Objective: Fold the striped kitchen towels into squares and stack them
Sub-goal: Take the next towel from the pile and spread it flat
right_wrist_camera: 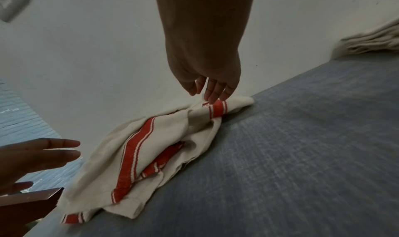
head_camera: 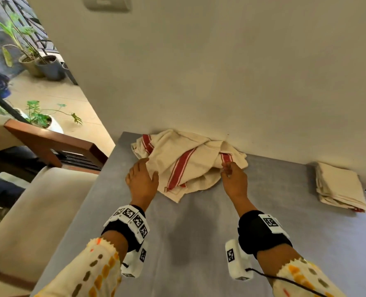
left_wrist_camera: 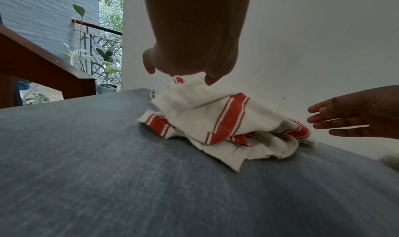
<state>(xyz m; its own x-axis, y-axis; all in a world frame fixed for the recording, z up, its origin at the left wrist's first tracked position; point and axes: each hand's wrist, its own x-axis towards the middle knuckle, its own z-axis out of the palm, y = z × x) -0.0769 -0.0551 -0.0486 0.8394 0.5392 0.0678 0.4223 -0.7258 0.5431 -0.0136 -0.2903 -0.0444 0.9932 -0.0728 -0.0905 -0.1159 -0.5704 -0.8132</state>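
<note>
A crumpled cream towel with red stripes [head_camera: 184,166] [left_wrist_camera: 215,121] [right_wrist_camera: 140,146] lies in a heap at the far edge of the grey table [head_camera: 199,243], against the wall. My left hand [head_camera: 143,174] [left_wrist_camera: 179,71] reaches over the heap's left side with relaxed fingers and grips nothing. My right hand [head_camera: 228,168] [right_wrist_camera: 207,92] hovers at the heap's right end, and its straight fingertips [right_wrist_camera: 212,100] touch the cloth by a red stripe. A stack of folded cream towels [head_camera: 338,187] [right_wrist_camera: 373,41] sits at the far right of the table.
The wall [head_camera: 220,82] rises directly behind the towels. A chair with a dark wooden arm [head_camera: 49,142] and beige cushion [head_camera: 38,211] stands close to the table's left edge. Potted plants [head_camera: 40,63] stand on the floor beyond.
</note>
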